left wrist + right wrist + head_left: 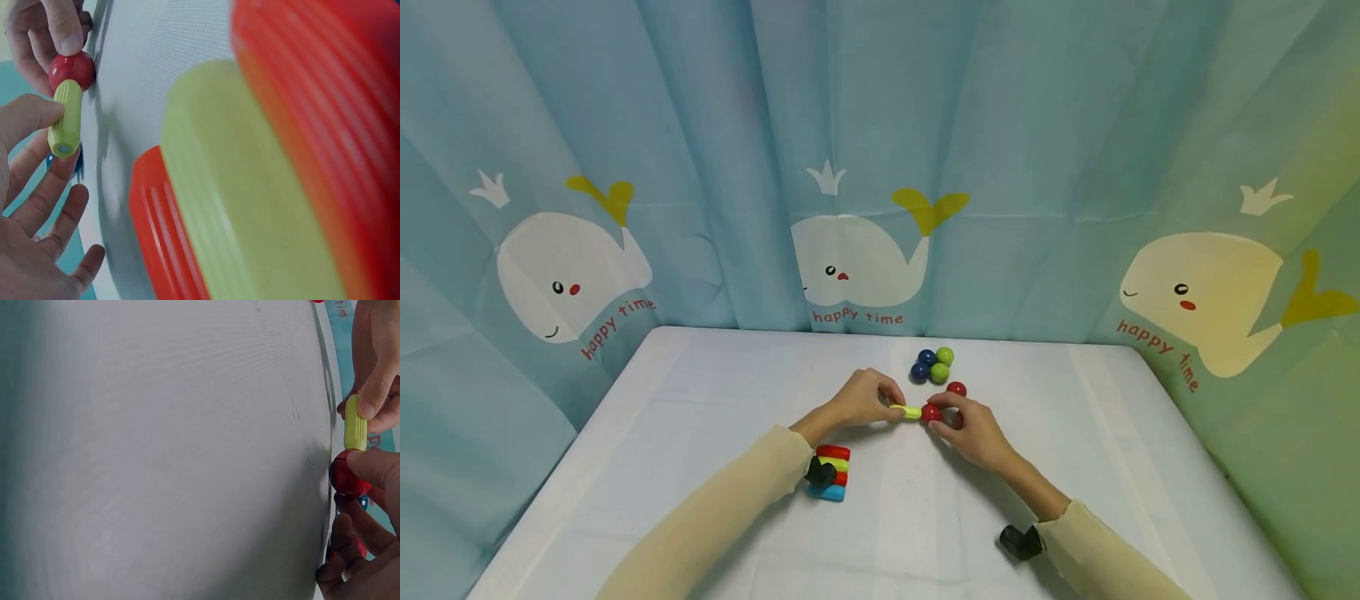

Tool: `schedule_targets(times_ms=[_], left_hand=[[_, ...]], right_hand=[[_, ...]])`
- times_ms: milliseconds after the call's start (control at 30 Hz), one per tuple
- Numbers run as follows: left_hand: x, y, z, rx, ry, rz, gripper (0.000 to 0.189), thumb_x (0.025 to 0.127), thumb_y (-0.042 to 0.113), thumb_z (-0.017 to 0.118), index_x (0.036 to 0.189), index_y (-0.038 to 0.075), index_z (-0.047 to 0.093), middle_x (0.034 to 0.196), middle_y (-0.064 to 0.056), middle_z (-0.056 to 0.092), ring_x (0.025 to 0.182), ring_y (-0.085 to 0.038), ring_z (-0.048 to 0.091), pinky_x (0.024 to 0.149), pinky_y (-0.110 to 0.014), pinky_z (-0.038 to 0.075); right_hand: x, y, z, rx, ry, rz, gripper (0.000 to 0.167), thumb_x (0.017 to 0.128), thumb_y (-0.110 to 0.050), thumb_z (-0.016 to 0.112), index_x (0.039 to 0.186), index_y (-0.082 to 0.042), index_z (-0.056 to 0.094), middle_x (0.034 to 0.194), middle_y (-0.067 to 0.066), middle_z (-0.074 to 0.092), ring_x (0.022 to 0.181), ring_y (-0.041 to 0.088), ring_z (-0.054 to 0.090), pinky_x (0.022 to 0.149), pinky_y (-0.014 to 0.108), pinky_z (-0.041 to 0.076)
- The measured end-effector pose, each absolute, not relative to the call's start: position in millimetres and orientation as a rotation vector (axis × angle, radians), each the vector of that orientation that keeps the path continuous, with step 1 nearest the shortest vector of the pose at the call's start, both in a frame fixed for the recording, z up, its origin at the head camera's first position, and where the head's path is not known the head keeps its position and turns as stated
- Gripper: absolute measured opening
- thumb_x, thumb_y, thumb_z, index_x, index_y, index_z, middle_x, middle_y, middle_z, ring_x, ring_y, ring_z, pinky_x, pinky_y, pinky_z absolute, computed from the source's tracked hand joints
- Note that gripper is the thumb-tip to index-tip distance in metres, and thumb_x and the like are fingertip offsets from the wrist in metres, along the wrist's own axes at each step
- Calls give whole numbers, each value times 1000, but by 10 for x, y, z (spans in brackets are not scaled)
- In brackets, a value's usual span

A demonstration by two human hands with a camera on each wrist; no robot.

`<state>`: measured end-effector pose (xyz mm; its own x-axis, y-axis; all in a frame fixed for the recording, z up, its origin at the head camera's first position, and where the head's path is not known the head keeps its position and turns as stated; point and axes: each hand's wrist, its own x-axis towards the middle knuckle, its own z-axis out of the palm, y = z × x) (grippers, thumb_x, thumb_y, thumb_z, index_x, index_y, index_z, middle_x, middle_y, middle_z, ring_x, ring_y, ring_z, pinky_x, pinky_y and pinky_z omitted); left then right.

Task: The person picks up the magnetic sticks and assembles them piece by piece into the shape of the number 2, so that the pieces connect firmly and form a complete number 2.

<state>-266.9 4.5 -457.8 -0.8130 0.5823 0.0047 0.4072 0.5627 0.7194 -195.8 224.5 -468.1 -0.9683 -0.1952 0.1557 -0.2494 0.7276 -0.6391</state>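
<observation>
We had open tabletop between the forearms, plus a wide lane right of the right arm. No pass between left hand and right hand: the yellow-green rod and held red ball bridged it. Beyond, we had a loose red ball near the right fingers, then four blue and green balls. Rod row obstructed us by the left wrist.

Behind a white table, we see a blue-green curtain bearing three white whales with yellowish tails, white crowns above them and red "happy time" lettering below.
</observation>
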Motion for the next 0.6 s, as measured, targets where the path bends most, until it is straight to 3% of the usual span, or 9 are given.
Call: schedule_targets(times_ms=[400,600], left_hand=[[-2669,76,-4591,858,2578,1071,5,77,27,76,82,26,74,77,16,68,75,-7,55,72,-22,44],[-2677,137,-4586,937,2621,1045,16,81,30,72,94,21,73,83,14,68,80,-9,57,74,-22,43]], right_hand=[[-1945,2292,-4682,306,-2883,1081,33,82,-20,74,114,-19,64,86,-1,60,69,14,48,56,21,41],[-1912,2386,-4673,254,-2915,1059,35,82,-22,73,117,-18,64,87,2,59,72,15,48,58,22,41]])
